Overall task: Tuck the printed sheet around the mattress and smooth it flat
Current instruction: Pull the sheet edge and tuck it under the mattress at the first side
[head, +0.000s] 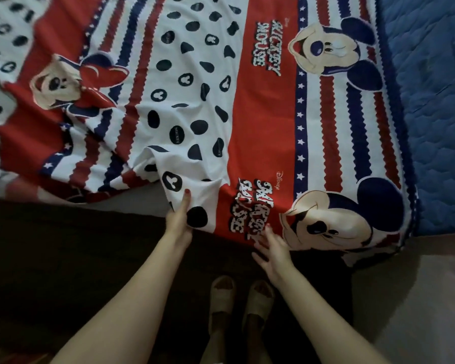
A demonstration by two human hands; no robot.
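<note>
The printed sheet [260, 122], red, white and navy with cartoon mice, stripes and dots, lies over the mattress and hangs over its near edge. It is bunched and wrinkled at the left, flatter at the right. A bare grey strip of mattress [142, 195] shows under the lifted fold. My left hand [178, 219] pinches the sheet's hanging dotted edge, thumb on top. My right hand [272, 248] is spread with fingers apart, fingertips touching the sheet's lower edge by the printed lettering, holding nothing.
A blue quilted cover [436, 114] lies uncovered along the right side of the bed. The dark bed side [63, 245] runs below the mattress edge. My feet in light slippers [242, 298] stand on the floor, with pale floor at the right.
</note>
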